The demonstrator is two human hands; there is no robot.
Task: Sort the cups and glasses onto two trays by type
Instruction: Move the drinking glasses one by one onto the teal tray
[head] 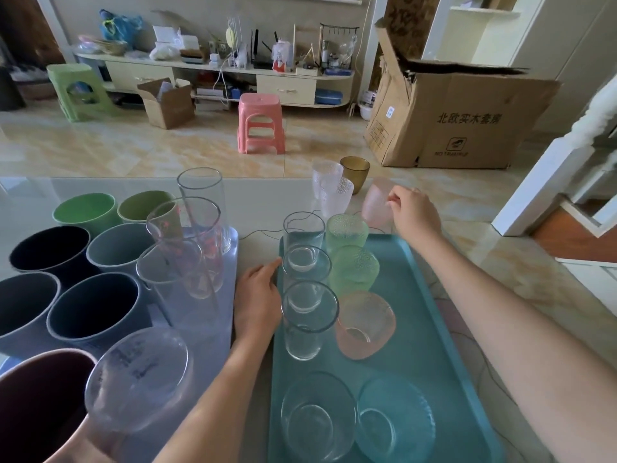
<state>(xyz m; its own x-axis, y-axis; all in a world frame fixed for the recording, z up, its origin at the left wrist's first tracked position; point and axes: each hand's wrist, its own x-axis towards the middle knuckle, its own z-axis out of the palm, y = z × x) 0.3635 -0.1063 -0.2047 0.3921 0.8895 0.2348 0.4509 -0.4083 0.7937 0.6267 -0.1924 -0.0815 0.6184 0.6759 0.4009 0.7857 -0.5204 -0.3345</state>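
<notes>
A teal tray (430, 329) on the right holds clear glasses (309, 320), two green textured glasses (354, 270), a pink textured glass (365, 324) and two low glass bowls. My right hand (414, 213) grips another pink textured glass (377, 203) just past the tray's far edge. My left hand (258, 297) rests open against the teal tray's left rim. A bluish tray (230, 262) on the left carries several opaque cups (96, 315) in green, grey, navy and maroon, plus tall clear glasses (200, 208).
Beyond the teal tray stand two clear textured glasses (334, 192) and an amber glass (355, 173) on the table. A pink stool (260, 123) and a big cardboard box (464, 118) sit on the floor behind. The table's right edge runs close to the teal tray.
</notes>
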